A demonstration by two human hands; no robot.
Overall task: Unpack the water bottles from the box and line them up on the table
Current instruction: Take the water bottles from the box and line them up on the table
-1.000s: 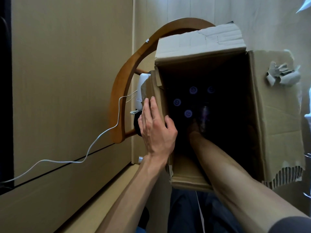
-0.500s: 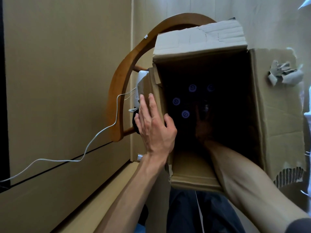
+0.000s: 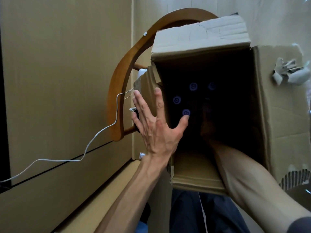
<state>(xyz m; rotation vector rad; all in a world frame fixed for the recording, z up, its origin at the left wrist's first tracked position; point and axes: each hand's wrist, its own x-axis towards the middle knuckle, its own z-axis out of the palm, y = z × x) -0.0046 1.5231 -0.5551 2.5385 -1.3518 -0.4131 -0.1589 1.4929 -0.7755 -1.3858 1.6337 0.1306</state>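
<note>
- Left hand (image 3: 156,126), fingers spread, lies flat against the box (image 3: 262,115) at its nine o'clock wall.
- Right hand (image 3: 207,125) reaches inside; grip cannot be told.
- Bottle caps (image 3: 186,112) sit at its ten o'clock.

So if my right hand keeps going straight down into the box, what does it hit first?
Probably a water bottle. The right hand is deep in the dark cardboard box, pointing toward the purple bottle caps. Depth is unclear, and its fingers can't be made out.

A curved wooden chair back (image 3: 121,84) stood against pale panelled walls (image 3: 64,64). A white cable (image 3: 94,142) trailed across them.
</note>
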